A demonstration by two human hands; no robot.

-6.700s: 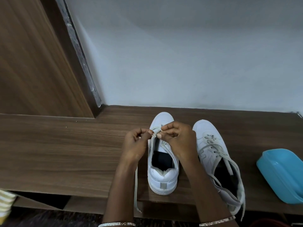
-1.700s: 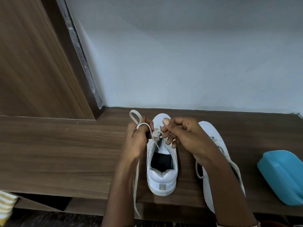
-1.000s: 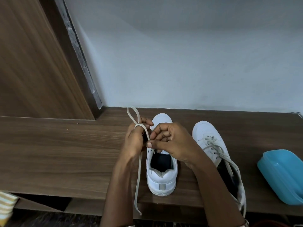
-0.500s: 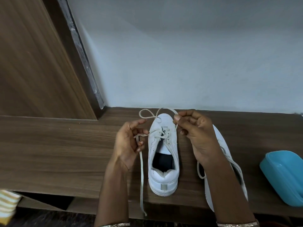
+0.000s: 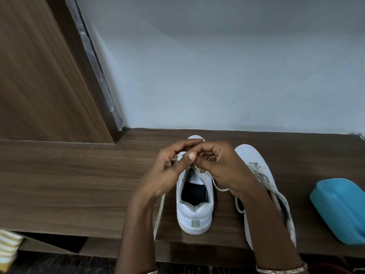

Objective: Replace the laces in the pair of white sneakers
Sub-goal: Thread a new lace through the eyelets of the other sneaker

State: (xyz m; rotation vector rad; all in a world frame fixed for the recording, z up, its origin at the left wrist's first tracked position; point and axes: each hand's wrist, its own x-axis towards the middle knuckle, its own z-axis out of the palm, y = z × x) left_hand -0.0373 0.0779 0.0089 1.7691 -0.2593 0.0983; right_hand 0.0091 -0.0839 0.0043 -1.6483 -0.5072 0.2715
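Two white sneakers stand on a wooden shelf (image 5: 69,184), toes toward the wall. Over the eyelets of the left sneaker (image 5: 194,212) my two hands meet. My left hand (image 5: 167,171) pinches part of the white lace (image 5: 159,212), whose loose end trails down past the shelf's front edge. My right hand (image 5: 219,167) has its fingers curled round the other part of the lace, and a loop hangs below its palm. The right sneaker (image 5: 254,161) lies beside it, partly behind my right forearm, with loose laces spilling over its side.
A blue plastic container (image 5: 339,210) sits at the shelf's right end. A pale wall (image 5: 217,76) backs the shelf and a wooden panel (image 5: 35,86) rises on the left. A striped cloth (image 5: 7,248) shows at the lower left corner.
Half a second ago my hands were spread apart with the lace stretched in loops over the toe. Now they have come together above the left sneaker's eyelets.
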